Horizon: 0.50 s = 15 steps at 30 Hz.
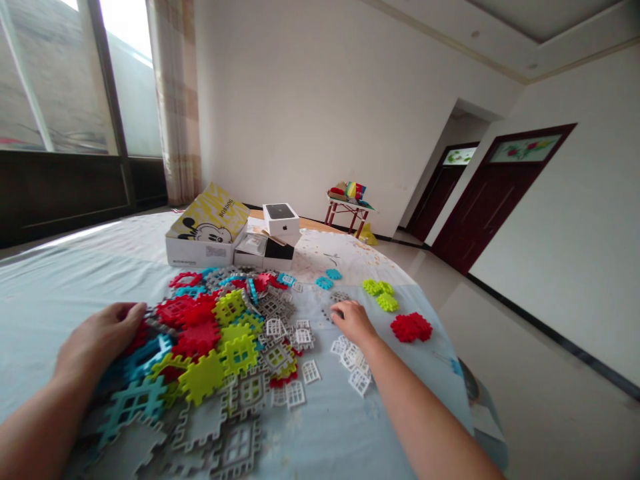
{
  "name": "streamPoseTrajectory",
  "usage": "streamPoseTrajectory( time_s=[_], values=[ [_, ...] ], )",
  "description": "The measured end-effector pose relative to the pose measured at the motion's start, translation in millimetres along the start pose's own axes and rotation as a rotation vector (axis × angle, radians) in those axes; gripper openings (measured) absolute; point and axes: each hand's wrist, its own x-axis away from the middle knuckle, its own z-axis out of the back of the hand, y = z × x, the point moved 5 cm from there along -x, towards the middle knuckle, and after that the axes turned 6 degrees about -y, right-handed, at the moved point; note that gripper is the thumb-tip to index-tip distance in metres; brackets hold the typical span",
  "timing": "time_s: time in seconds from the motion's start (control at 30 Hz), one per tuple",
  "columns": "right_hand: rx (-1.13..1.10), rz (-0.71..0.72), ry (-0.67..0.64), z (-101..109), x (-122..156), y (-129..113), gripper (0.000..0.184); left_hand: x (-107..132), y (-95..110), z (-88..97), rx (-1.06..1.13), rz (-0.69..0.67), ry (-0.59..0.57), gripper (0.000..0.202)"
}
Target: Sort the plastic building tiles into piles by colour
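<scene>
Some room, right hand (353,321) near bed edge (438,321)

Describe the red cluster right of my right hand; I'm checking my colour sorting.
The red cluster is a small heap of plastic-looking tiles with toothed edges, lying flat on the pale blue sheet near its right edge. It sits apart from the right hand, beside the lime-green cluster. Only the sheet touches it.

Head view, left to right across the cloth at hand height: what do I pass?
In order: left hand → mixed pile of coloured tiles → right hand → red tile cluster.
</scene>
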Motion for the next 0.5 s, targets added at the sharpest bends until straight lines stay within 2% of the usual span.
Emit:
streamPoseTrajectory(
  time_s=[0.1,0.27,0.4,0.5],
  values=[
    [0.046,0.009,-0.049,-3,0,-10,0.021,4,1,-1.6,0.009,0.068,-0.085,0.063],
    [0.135,0.037,-0.123,-8,-3,-16,0.021,7,5,0.6,0.01,0.083,-0.099,0.062],
    [0.245,-0.003,-0.114,-8,-6,-12,0.019,9,7,3.2,-0.001,0.087,-0.081,0.061],
    [0.244,-0.024,-0.067,-3,-5,-15,0.02,10,7,4.0,0.002,0.092,-0.079,0.062]
  ],
)
